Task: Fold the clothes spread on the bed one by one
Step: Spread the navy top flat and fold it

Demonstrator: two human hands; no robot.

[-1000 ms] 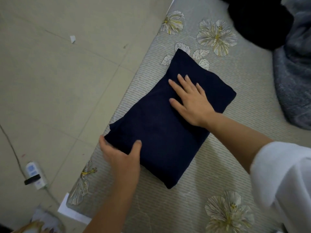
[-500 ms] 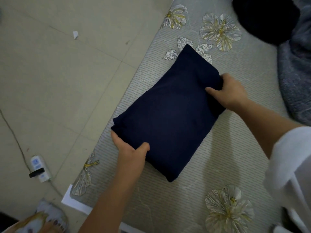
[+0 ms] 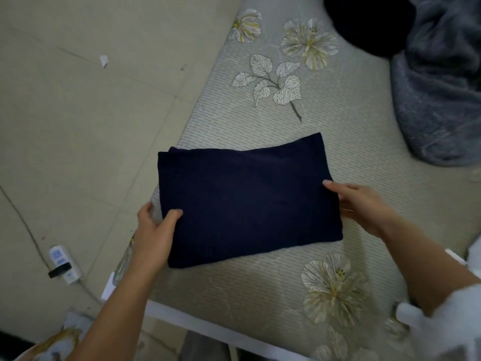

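A folded navy garment forms a neat rectangle near the bed's left edge, partly overhanging it. My left hand grips its lower left corner, thumb on top and fingers underneath. At the right edge my right hand holds the fold, thumb on top. The garment seems slightly raised off the sheet, which is grey-green and striped, with printed flowers.
A grey fuzzy blanket and a dark cloth heap lie at the bed's far right. Tiled floor fills the left side, with a power strip and its cable on it. The bed's white frame edge runs along the bottom.
Both hands have taken the folded garment by its ends, turned it from diagonal to roughly level, and drawn it toward me along the bed's edge. The leaf print it covered now shows.
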